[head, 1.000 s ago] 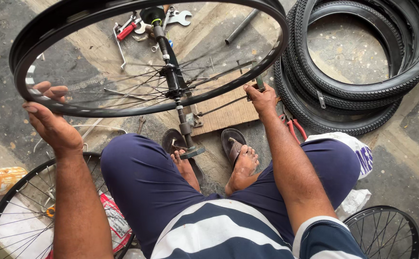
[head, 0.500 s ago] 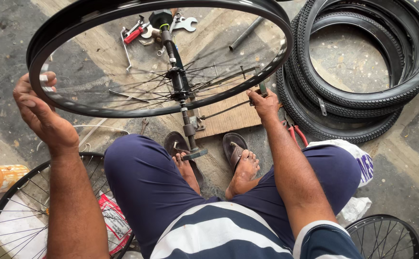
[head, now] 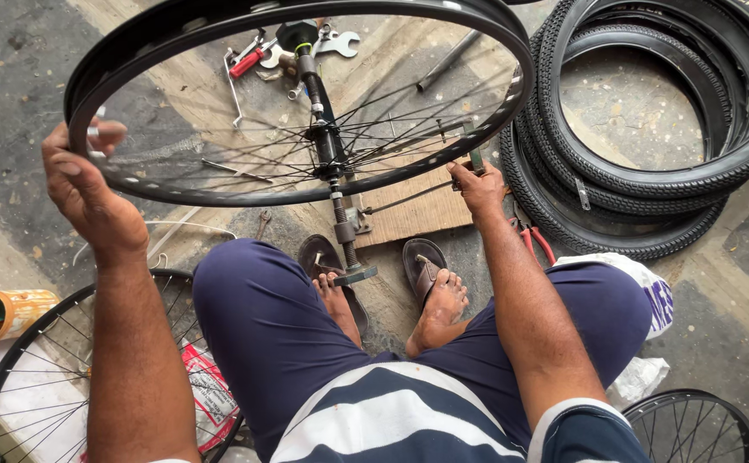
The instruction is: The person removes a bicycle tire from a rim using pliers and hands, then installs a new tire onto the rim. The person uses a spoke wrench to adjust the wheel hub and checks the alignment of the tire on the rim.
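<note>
While gripping black wheel rim (head: 177, 184) with left hand (head: 83, 184), fingers curled on it; right hand (head: 480, 187) clamps spoke tool (head: 474, 154). Stacked tyres (head: 649, 171) right, wrenches (head: 323, 39) beyond, concrete floor (head: 14, 77).

Your left hand (head: 83, 184) is raised at the left, palm turned inward, fingers curled in a loose grip, forearm nearly upright. Your right hand (head: 480, 187) reaches forward, arm extended, fingers pinched tight in a closed grip.
</note>
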